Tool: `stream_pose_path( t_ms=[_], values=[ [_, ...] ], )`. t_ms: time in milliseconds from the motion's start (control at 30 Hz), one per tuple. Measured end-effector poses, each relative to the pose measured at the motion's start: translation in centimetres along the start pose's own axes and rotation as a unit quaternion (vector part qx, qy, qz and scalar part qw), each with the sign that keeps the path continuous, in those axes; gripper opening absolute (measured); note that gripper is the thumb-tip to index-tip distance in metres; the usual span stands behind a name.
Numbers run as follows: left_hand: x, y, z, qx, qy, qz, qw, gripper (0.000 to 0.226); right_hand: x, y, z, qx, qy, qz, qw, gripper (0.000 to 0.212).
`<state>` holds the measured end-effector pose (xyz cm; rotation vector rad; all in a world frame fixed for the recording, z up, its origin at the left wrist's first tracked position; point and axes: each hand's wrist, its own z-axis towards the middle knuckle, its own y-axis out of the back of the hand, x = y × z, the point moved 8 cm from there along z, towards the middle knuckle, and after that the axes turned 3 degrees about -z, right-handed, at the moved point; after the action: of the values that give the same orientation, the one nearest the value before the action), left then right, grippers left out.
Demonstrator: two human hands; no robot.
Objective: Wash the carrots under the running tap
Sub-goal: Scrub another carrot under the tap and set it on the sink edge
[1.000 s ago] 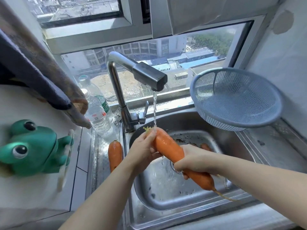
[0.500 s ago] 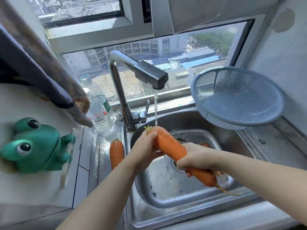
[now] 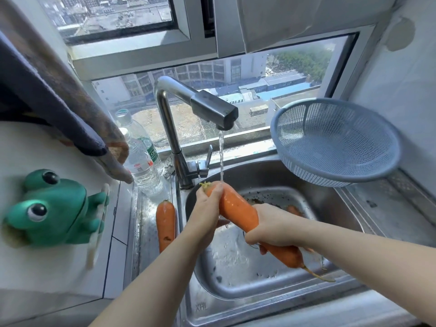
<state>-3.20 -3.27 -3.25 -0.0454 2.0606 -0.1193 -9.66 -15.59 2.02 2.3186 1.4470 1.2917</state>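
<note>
A large orange carrot (image 3: 238, 212) slants over the steel sink (image 3: 236, 291), its stalk end up under the water stream (image 3: 221, 156) from the tap (image 3: 212, 109). My left hand (image 3: 208, 208) grips the carrot's thick top end. My right hand (image 3: 273, 228) grips its lower half, with the thin root tip sticking out below. A second carrot (image 3: 165, 221) lies on the sink's left ledge. Another carrot (image 3: 293, 210) lies in the basin behind my right hand, mostly hidden.
A blue plastic colander (image 3: 335, 142) leans at the sink's back right corner. Two clear water bottles (image 3: 141, 159) stand left of the tap, under a hanging cloth (image 3: 59, 107). A green frog holder (image 3: 52, 208) is fixed on the left wall.
The carrot and both hands have stayed under the stream; my left hand has slid slightly up round the carrot's top end. The view has shifted a little.
</note>
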Motion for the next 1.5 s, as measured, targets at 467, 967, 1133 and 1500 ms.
stream_pose_path(
  t_ms=[467,967,1133,1500],
  values=[
    [-0.3,-1.8,-0.1,0.098,0.008,-0.183,0.978,0.081,-1.9,-1.3,3.3,0.134,-0.012,0.393,0.910,0.032],
    [-1.3,0.6,1.1,-0.088,-0.018,-0.033,0.995,0.045,-0.4,2.4,4.4,-0.150,0.037,-0.001,0.988,0.044],
    [-1.0,1.3,0.6,-0.080,-0.017,-0.046,0.996,0.041,-0.9,1.2,5.0,-0.038,0.043,0.158,0.986,0.046],
    [-4.1,2.0,1.0,-0.108,-0.107,0.022,0.988,0.046,1.3,2.1,5.8,-0.085,0.140,0.239,0.957,0.015]
  ],
)
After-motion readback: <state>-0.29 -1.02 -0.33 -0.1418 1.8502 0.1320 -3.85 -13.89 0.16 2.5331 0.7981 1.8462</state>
